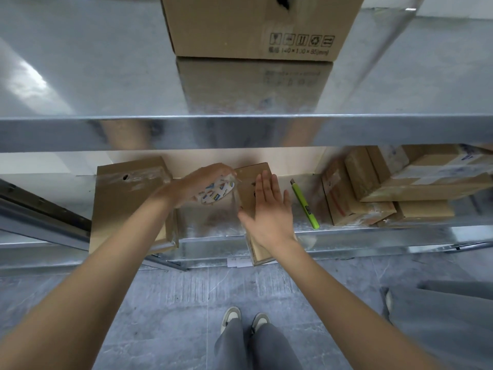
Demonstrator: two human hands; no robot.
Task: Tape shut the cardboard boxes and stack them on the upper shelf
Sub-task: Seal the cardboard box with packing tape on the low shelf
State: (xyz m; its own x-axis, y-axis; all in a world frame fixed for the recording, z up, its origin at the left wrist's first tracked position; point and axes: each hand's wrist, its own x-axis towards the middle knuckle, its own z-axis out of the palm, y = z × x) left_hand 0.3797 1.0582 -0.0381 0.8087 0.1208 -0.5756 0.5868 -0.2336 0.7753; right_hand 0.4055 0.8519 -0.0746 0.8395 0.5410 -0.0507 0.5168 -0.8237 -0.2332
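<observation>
On the lower metal shelf [213, 231] a small cardboard box [249, 177] lies in the middle. My right hand [266, 209] presses flat on its top, fingers straight. My left hand [194, 185] grips a roll of clear tape [217, 192] with a printed core, held just left of that box; a clear strip runs from the roll down to the box's left edge. A taped box [130, 198] sits to the left, under my left forearm. One closed box [253, 28] stands on the upper shelf [240, 129].
A lime-green utility knife [305, 205] lies on the lower shelf right of the small box. Several stacked cardboard boxes [386, 188] fill the shelf's right end. My legs and shoes [245, 324] stand on the grey floor below. Another person's trouser leg [440, 311] is at lower right.
</observation>
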